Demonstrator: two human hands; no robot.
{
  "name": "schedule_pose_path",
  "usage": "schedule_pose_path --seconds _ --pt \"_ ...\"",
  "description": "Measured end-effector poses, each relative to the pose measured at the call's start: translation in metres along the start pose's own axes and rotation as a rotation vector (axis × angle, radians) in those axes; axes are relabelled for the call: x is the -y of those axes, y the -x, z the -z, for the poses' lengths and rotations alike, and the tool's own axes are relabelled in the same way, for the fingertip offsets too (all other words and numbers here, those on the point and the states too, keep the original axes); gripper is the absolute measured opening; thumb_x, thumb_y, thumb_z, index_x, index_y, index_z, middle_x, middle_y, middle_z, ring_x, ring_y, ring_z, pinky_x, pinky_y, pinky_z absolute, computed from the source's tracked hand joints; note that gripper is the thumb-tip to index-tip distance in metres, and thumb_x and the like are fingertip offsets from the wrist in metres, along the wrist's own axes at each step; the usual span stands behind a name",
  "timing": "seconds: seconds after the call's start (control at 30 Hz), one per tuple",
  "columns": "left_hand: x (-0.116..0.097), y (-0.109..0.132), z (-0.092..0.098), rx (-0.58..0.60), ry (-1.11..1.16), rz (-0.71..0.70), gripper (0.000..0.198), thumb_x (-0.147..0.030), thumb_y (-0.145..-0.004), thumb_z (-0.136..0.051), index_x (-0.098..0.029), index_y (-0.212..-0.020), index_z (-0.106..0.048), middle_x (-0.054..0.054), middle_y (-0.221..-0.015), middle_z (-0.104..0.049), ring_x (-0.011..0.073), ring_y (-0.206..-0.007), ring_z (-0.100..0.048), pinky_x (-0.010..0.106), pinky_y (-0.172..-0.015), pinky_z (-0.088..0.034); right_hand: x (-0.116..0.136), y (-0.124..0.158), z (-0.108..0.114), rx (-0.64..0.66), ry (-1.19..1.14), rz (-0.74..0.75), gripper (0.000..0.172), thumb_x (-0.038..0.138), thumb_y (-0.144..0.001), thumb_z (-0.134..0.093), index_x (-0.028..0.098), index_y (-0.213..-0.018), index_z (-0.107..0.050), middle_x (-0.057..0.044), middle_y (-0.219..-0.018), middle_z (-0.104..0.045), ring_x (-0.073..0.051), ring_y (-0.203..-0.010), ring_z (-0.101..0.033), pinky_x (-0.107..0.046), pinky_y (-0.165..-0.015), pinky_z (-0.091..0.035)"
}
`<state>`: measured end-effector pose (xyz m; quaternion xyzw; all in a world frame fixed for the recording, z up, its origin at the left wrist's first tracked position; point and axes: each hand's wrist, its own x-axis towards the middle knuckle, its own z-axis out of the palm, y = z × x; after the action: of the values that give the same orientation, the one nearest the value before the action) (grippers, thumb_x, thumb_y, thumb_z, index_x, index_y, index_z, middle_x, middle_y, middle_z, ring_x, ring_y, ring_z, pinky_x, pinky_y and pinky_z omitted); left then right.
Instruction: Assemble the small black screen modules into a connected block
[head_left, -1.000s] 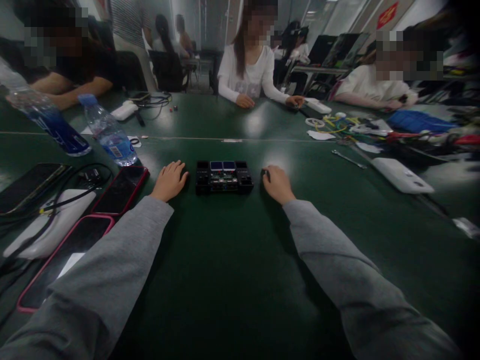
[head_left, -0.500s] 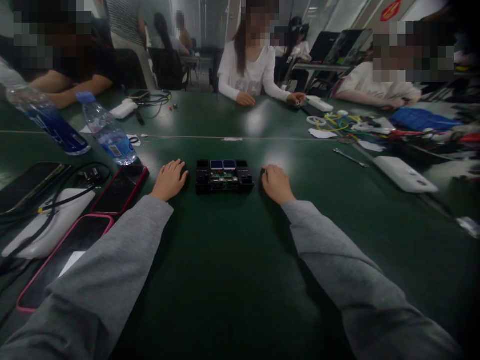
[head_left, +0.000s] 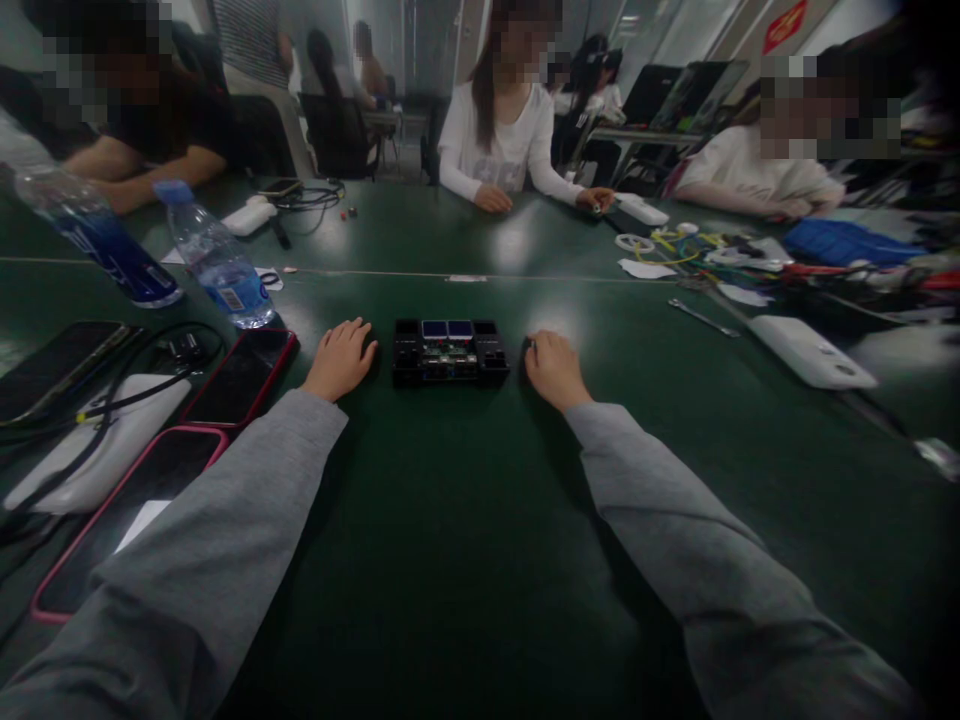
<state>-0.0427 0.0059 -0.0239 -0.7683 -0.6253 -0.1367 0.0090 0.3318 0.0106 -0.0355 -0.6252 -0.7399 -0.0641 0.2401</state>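
Note:
A black electronic device lies on the dark green table between my hands. It has two small dark screens along its back and an exposed green circuit board in the middle. To its left, my left hand rests palm down with the fingers stretched and slightly apart, holding nothing. My right hand lies on the table to the device's right, its fingers loosely bent and nothing seen in it. Neither hand touches the device; a small gap shows on each side.
Left of my arm are a red-edged phone, a pink-edged phone, a white power bank with cables and two bottles. Rightward lie a wrench, a white box-shaped device and tangled wires. People sit across the table.
The view has shifted very slightly. Both hands and the black device stay in the same places on the table.

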Motion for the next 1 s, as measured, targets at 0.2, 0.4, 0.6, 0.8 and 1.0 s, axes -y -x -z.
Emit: schedule_pose_path --seconds 0.2,0.4,0.6,0.8,1.0 --pt "0.0 0.0 0.001 0.0 -0.009 -0.004 0.05 -0.039 -0.101 -0.034 -0.014 -0.142 -0.044 0.014 -0.153 -0.043 0.0291 -0.142 -0.038 0.052 -0.117 -0.031 0.011 -0.002 0.018 -0.15 -0.158 0.108 0.032 0.016 -0.09 -0.04 0.018 -0.113 -0.062 -0.012 -0.115 -0.063 -0.028 -0.111 -0.055 -0.046 -0.094 -0.043" --pt "0.001 -0.001 0.001 0.012 -0.008 0.0 0.051 -0.04 -0.1 -0.034 -0.014 -0.142 -0.045 0.015 -0.153 -0.042 0.0289 -0.141 -0.039 0.052 -0.117 -0.031 0.05 0.01 0.031 -0.333 -0.363 0.155 0.025 0.023 -0.097 -0.038 0.02 -0.105 -0.061 -0.008 -0.107 -0.065 -0.025 -0.105 -0.058 -0.044 -0.095 -0.042" --pt "0.001 0.0 0.001 -0.003 0.004 -0.011 0.05 -0.04 -0.1 -0.034 -0.015 -0.142 -0.045 0.015 -0.152 -0.044 0.0291 -0.141 -0.039 0.053 -0.116 -0.031 0.085 0.027 0.041 -0.055 -0.311 0.324 0.037 0.036 -0.103 -0.033 0.024 -0.135 -0.046 -0.006 -0.146 -0.048 -0.023 -0.137 -0.041 -0.047 -0.114 -0.03" --pt "0.001 0.0 0.002 -0.014 0.028 -0.017 0.048 -0.04 -0.1 -0.035 -0.017 -0.141 -0.046 0.014 -0.152 -0.044 0.0286 -0.141 -0.04 0.053 -0.116 -0.031 0.076 0.023 0.031 0.001 -0.289 0.305 0.043 0.044 -0.106 -0.026 0.024 -0.14 -0.042 -0.006 -0.149 -0.045 -0.02 -0.141 -0.036 -0.047 -0.118 -0.028" --pt "-0.001 0.001 0.002 -0.011 0.011 -0.003 0.048 -0.039 -0.1 -0.035 -0.015 -0.141 -0.046 0.015 -0.152 -0.044 0.0288 -0.141 -0.039 0.053 -0.116 -0.031 0.074 0.021 0.026 -0.01 -0.332 0.3 0.04 0.041 -0.104 -0.032 0.021 -0.136 -0.048 -0.007 -0.144 -0.051 -0.022 -0.138 -0.041 -0.045 -0.113 -0.036"
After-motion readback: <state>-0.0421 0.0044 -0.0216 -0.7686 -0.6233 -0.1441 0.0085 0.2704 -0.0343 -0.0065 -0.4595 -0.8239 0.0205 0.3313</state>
